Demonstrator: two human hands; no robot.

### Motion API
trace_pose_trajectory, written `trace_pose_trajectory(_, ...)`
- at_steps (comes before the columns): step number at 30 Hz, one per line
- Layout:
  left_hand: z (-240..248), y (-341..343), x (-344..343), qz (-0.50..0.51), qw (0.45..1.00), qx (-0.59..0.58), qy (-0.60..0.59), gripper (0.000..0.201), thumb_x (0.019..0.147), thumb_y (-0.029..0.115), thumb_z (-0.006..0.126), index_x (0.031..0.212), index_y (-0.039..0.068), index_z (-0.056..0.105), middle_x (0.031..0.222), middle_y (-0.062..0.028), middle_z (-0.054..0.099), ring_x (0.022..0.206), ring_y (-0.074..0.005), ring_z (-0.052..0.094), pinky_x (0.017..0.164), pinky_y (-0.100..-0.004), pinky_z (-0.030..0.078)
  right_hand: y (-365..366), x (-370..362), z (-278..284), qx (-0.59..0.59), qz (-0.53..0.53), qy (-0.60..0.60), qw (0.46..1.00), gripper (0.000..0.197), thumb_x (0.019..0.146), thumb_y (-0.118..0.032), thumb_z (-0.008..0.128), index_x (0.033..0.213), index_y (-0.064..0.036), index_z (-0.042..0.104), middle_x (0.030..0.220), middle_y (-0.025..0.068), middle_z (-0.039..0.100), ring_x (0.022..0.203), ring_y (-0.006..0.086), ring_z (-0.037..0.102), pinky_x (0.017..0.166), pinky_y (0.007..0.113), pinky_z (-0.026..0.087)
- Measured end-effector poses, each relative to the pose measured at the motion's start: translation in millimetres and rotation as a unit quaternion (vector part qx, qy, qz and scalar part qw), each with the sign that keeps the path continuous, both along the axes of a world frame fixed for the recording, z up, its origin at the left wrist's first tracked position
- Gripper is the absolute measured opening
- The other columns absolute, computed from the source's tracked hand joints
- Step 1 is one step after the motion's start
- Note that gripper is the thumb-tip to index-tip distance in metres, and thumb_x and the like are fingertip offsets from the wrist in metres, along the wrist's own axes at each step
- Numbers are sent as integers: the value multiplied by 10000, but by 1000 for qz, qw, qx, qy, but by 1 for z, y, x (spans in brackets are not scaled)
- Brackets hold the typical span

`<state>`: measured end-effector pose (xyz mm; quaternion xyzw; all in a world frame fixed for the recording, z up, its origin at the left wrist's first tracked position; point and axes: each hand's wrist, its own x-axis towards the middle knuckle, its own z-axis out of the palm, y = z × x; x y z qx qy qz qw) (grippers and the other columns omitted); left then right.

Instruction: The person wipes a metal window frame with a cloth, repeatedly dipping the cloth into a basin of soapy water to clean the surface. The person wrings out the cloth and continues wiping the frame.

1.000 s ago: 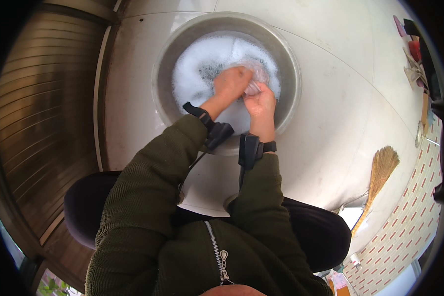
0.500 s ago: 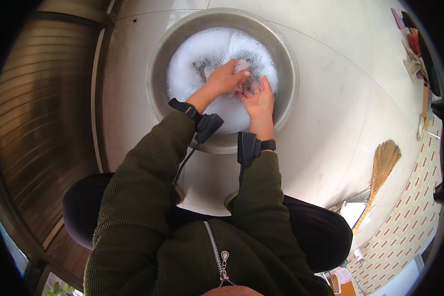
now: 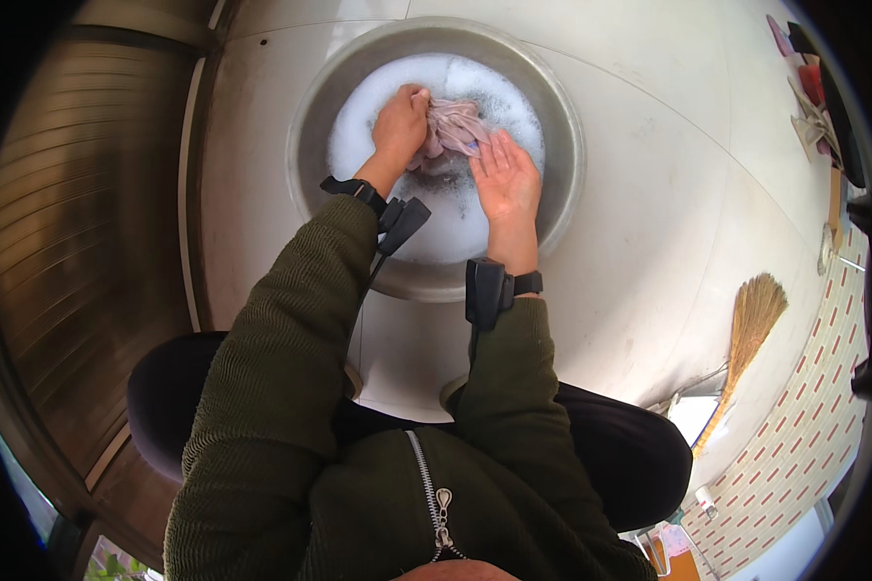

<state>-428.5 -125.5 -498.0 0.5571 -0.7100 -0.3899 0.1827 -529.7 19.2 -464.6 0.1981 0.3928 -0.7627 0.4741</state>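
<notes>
A wide grey metal basin [image 3: 305, 155] stands on the floor before me, with white suds [image 3: 441, 237] over the water in it. Between my hands is a bunched, wet, pale pink cloth [image 3: 455, 126]. My left hand [image 3: 399, 126] is closed on the cloth's left side, its fingers curled round the fabric. My right hand [image 3: 507, 179] lies palm up at the cloth's right edge, fingers stretched out and touching the fabric. Black straps with small devices sit on both wrists.
A straw broom [image 3: 756, 315] lies on the pale tiled floor [image 3: 639, 261] to the right, beside a white dustpan-like thing [image 3: 693, 418]. A brown slatted door [image 3: 87, 194] runs along the left. Various items [image 3: 814, 107] lie at the far right edge.
My left hand has moved left and away from me, bringing more of the pink cloth into sight above the suds. My right hand has stayed nearly in place, its palm turned up more.
</notes>
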Motion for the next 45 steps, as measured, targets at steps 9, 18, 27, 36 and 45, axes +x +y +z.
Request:
trace_pose_trajectory(9, 35, 85, -37, -260, 959, 107, 43, 533, 870, 494, 668, 1166, 52, 644, 1052, -213, 699, 996, -371, 668, 862, -420, 517, 7, -5, -26, 7, -24, -65, 998, 431, 1001, -308, 439, 1319, -34, 539, 1324, 151, 596, 1268, 336, 538, 1106, 498, 402)
trace_pose_trajectory(18, 4, 3, -7, 43, 994, 34, 90, 308, 900, 275, 640, 1137, 81, 675, 1071, -195, 718, 995, -345, 691, 840, -433, 535, -8, 3, -6, -8, -50, 2, 999, 514, 967, -65, 534, 1465, -13, 418, 1496, 155, 439, 1358, 362, 448, 1159, 487, 355)
trace_pose_trajectory(27, 24, 73, -34, -176, 948, 245, 100, 440, 778, 327, 803, 1090, 47, 672, 991, -98, 686, 921, -188, 633, 808, -315, 507, 0, -5, -16, 38, -44, -85, 995, 418, 994, -242, 524, 1334, 0, 508, 1370, 191, 534, 1270, 311, 528, 1104, 443, 414)
trace_pose_trajectory(36, 56, 10, -19, -1, 945, 256, 204, 245, 773, 227, 760, 869, 59, 608, 861, -106, 676, 804, -195, 651, 695, -344, 526, -6, 3, 1, 27, -29, 111, 993, 663, 878, 32, 506, 1517, -35, 343, 1446, 188, 483, 1326, 311, 474, 1135, 451, 365)
trace_pose_trajectory(45, 83, -5, -10, 14, 860, 362, 359, 328, 830, 173, 768, 1097, 87, 600, 1025, -55, 663, 929, -172, 653, 819, -388, 551, -6, 16, -12, 114, 114, 364, 917, 389, 812, -7, 657, 1200, 23, 652, 1054, 86, 692, 888, 148, 659, 791, 275, 523)
